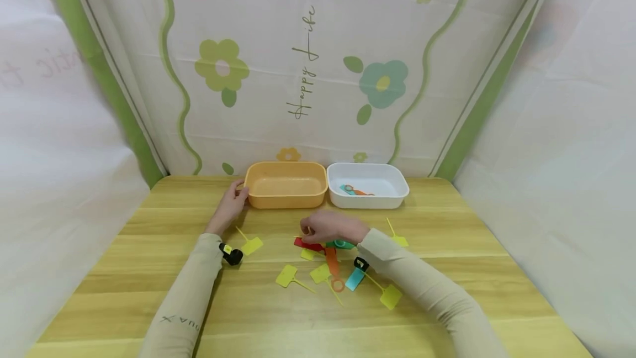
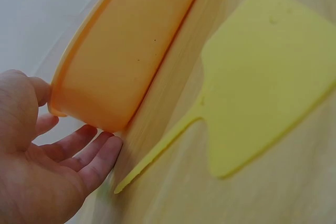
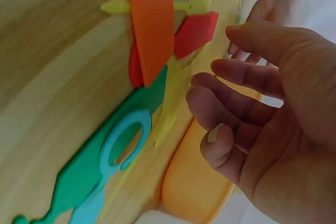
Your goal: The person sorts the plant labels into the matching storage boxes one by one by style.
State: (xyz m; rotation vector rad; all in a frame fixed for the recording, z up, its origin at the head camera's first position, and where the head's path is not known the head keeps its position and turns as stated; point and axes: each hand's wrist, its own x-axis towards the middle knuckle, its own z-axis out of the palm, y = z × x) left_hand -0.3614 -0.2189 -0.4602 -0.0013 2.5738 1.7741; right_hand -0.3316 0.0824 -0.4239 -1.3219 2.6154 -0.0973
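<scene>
My left hand (image 1: pixel 229 207) rests at the left end of an orange plastic bin (image 1: pixel 286 202); in the left wrist view its relaxed fingers (image 2: pixel 100 158) lie against the bin's outer wall. A yellow tag (image 2: pixel 268 72) with a thin stem lies beside that hand. My right hand (image 1: pixel 328 226) hovers over a loose pile of plastic tags, fingers loosely bent with nothing between them in the right wrist view. Closest to it are a red tag (image 3: pixel 197 35), an orange tag (image 3: pixel 151 24), a green tag (image 3: pixel 79 169) and a light-blue ringed tag (image 3: pixel 126 145).
A white bin (image 1: pixel 367 202) stands right of the orange one, holding light-blue and orange tags (image 1: pixel 359 191). More yellow tags (image 1: pixel 286 275) lie scattered on the wooden table (image 1: pixel 278 325). Patterned curtains (image 1: pixel 268 32) hang behind and at both sides.
</scene>
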